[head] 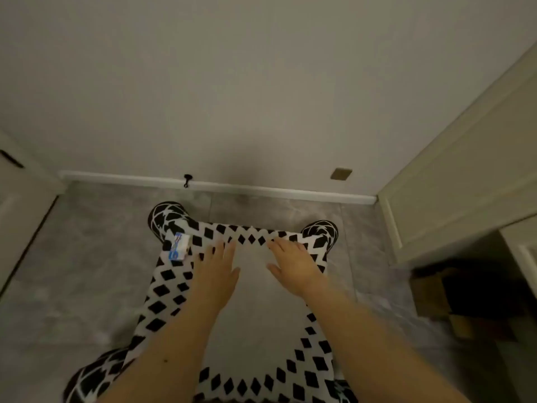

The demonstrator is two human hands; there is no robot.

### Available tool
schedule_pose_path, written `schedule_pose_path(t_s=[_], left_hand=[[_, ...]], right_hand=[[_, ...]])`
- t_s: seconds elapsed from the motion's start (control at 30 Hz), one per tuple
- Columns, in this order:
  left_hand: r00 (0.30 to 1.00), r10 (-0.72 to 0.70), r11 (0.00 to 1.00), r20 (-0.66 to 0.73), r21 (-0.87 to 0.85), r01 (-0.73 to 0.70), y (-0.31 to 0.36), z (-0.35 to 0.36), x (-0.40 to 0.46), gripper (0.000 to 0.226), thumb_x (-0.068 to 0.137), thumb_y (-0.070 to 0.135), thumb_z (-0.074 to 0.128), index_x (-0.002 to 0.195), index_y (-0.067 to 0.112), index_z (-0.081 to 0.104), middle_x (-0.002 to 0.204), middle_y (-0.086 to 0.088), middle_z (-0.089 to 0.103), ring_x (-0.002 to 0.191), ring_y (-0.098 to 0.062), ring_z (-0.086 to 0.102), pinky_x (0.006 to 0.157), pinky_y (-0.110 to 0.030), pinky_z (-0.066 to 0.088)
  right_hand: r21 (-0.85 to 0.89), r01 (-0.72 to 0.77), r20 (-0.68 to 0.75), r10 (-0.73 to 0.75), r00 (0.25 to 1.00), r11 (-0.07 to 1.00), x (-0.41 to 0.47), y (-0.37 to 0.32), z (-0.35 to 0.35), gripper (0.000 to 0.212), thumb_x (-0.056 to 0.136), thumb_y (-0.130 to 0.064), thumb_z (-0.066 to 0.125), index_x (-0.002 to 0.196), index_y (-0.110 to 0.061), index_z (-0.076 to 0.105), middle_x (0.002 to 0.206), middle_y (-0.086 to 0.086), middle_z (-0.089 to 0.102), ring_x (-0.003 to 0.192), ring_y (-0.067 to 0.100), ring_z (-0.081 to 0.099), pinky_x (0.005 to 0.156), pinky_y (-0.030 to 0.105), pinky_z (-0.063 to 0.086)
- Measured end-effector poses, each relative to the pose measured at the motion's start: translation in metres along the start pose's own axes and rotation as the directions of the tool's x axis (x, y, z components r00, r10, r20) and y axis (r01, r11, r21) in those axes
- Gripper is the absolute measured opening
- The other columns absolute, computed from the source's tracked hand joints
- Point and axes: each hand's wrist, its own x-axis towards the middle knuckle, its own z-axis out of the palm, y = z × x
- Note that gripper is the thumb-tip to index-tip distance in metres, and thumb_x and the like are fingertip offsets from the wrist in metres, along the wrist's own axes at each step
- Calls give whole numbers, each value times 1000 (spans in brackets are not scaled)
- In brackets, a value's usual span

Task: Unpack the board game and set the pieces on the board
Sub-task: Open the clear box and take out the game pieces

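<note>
Both forearms reach out from the near edge over a cloth game board (250, 309) patterned with black diamonds, the left hand (216, 269) and right hand (293, 264) lying flat with fingers straight and slightly spread, holding nothing, pressing its pale middle toward the far edge. Smoothing should probably run outward from the centre, palms flat, so the far border lies without wrinkles. A small white-and-blue box (177, 246), likely holding the pieces, rests on the far left corner, just left of the left fingertips, not touching.

Left hand (216, 264): centre frame, palm down, fingers straight (slightly spread). Right hand (293, 266): just right of it, same pose. Forearms bare, entering from bottom edge.
</note>
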Motion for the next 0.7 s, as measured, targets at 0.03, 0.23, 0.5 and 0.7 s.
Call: schedule_pose_path(t_s=[0.03, 0.23, 0.5, 0.7], left_hand=[[1000, -3, 1000, 8, 11, 3, -1, 6, 0, 64, 97, 45, 28, 149, 20, 1, 157, -9, 11, 142, -28, 18, 115, -48, 17], [1000, 6, 998, -27, -60, -8, -8, 71, 22, 64, 96, 42, 33, 148, 19, 3, 156, -8, 13, 143, -26, 17, 116, -47, 17], [979, 13, 990, -203, -135, -41, -9, 145, 66, 59, 96, 31, 40, 147, 14, 17, 154, -12, 22, 142, -29, 19, 116, -45, 16], [921, 22, 976, -388, -189, -103, -14, 184, 89, 57, 92, 40, 26, 142, 12, 33, 150, -12, 32, 141, -27, 26, 117, -43, 13]], right_hand=[[-12, 2, 5, -2, 1000, 1000, 4, 0, 8, 54, 98, -35, 37, 145, -14, 23, 152, 7, 26, 139, 24, 25, 117, 37, 13], [-41, 49, -15, -49, 999, 998, 39, 5, 71, 53, 98, -35, 37, 145, -13, 24, 155, 7, 20, 142, 23, 21, 117, 37, 11], [9, 44, -193, -41, 980, 999, 79, 33, 147, 54, 97, -32, 42, 144, -11, 27, 154, 10, 23, 142, 22, 21, 117, 34, 11], [0, 77, -383, -71, 921, 997, 104, 52, 189, 49, 93, -32, 48, 136, -9, 43, 145, 12, 40, 136, 26, 36, 112, 31, 16]])
